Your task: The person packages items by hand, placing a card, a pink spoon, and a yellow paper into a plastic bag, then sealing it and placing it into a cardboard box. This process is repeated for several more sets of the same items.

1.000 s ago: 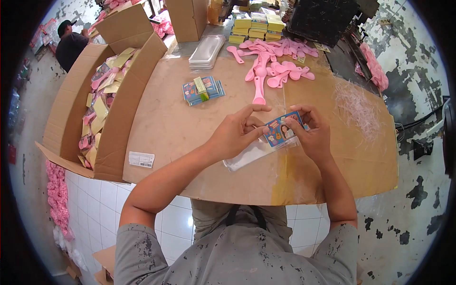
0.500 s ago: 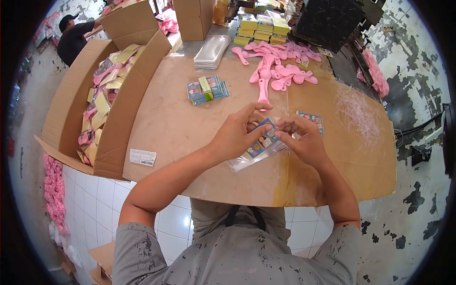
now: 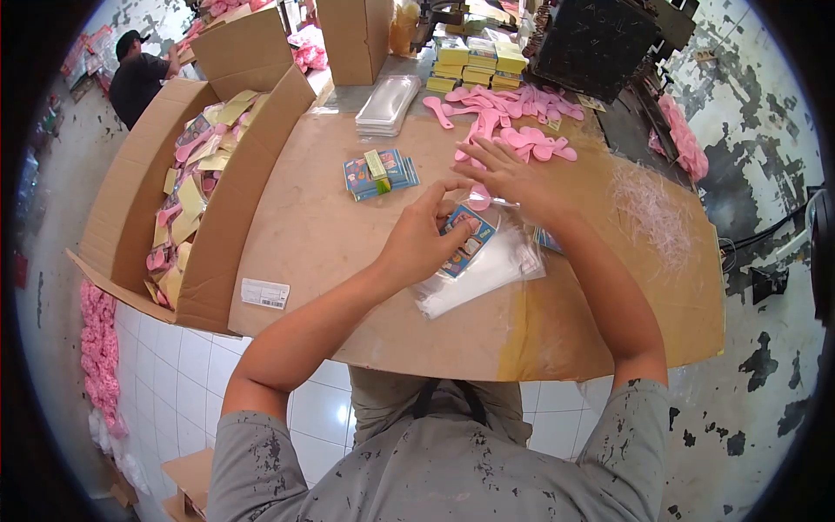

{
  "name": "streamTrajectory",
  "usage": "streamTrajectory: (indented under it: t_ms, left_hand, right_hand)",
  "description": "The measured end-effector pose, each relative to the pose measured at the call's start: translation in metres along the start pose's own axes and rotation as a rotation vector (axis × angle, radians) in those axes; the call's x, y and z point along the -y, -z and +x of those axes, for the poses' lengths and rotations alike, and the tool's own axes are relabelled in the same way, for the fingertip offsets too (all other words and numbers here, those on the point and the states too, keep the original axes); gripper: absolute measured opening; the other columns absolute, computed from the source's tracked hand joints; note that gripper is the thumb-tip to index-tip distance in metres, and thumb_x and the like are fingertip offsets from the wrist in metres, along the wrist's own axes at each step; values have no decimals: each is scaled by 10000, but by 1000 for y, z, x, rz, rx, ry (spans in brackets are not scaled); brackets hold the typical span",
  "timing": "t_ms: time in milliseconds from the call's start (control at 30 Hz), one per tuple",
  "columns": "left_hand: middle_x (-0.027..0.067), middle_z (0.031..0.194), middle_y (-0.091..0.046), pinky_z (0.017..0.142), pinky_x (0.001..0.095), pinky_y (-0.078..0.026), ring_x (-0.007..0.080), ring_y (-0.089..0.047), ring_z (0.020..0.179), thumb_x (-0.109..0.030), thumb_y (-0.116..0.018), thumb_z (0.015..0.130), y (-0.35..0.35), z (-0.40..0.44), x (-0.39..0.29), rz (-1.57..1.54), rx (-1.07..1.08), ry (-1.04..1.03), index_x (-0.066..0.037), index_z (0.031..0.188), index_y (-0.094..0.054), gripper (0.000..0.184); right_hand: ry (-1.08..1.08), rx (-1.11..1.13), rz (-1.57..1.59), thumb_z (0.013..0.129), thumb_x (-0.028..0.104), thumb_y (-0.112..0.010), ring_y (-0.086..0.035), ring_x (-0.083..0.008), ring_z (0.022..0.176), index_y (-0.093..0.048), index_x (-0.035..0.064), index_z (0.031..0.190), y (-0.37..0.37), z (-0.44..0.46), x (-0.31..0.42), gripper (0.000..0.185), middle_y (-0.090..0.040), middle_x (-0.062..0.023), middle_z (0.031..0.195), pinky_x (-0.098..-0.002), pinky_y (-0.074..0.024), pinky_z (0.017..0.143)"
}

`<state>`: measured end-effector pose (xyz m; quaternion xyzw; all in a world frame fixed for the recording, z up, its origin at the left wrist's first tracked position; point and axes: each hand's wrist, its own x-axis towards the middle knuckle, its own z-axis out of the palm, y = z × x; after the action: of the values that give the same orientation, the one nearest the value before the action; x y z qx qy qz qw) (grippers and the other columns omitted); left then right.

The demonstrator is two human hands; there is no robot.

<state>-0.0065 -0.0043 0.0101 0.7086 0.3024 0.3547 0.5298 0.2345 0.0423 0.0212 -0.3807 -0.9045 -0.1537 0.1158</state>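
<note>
My left hand (image 3: 420,235) pinches a blue printed card (image 3: 470,244) above some clear plastic bags (image 3: 474,283) on the cardboard-covered table. My right hand (image 3: 513,183) is stretched out flat, fingers apart, over the near edge of the pink spoon pile (image 3: 531,141). Just below its fingers shows the bowl of a pink spoon (image 3: 479,197), close to my left fingertips. Under my right wrist, another blue card (image 3: 546,240) is partly hidden. A banded stack of blue cards (image 3: 379,172) lies left of my hands.
An open carton (image 3: 222,217) of packed pink spoons and cards stands at the left. Clear trays (image 3: 387,104), yellow-edged card stacks (image 3: 478,63) and a black machine (image 3: 596,43) are at the back. Shredded plastic (image 3: 652,204) lies right. A person (image 3: 135,83) is at the far left.
My right hand has left the card and moved up to the spoons, its fingers spreading. My left hand still holds the card. The near spoon's bowl now sits by my left fingertips.
</note>
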Motion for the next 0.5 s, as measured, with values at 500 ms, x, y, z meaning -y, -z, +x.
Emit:
streamTrajectory:
  t_ms: [500]
  left_hand:
    - [96,958,-754,735,260,-554,84,-688,880,-94,-656,1016,-1,2,3,-204,80,-9,-58,1505,-411,548]
  right_hand:
    - [-278,-40,227,822,100,-777,-619,-290,1188,-725,72,1152,30,-67,2,335,-688,-83,1241,-424,-464,1041]
